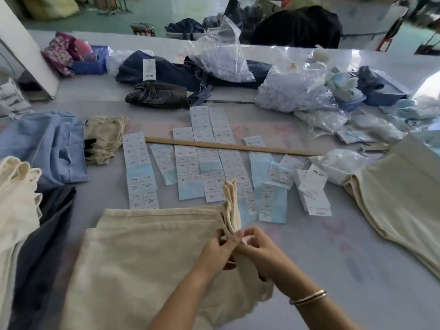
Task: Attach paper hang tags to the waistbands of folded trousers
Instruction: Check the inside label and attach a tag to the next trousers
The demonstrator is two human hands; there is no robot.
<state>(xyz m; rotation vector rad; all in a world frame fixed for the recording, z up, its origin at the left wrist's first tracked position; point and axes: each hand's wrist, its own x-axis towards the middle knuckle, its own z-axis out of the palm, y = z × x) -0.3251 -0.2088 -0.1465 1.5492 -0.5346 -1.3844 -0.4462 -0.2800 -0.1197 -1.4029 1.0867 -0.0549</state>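
Note:
Cream folded trousers (147, 244) lie in front of me, their waistband end (230, 206) lifted and bunched upward. My left hand (220, 251) pinches the waistband fabric from the left. My right hand (258, 250) meets it from the right, fingers closed on the same edge; a small white piece shows between the fingertips. A stack of white paper hang tags (313, 191) rests to the right of the waistband. Sheets of printed size labels (209, 163) lie spread across the middle of the table.
A long wooden ruler (232, 146) lies across the label sheets. Cream trousers (409, 198) sit at right, cream, blue and dark garments (35, 177) at left. Dark jeans (166, 75) and several plastic bags (290, 89) fill the far side. Scissors (373, 148) lie near the ruler's right end.

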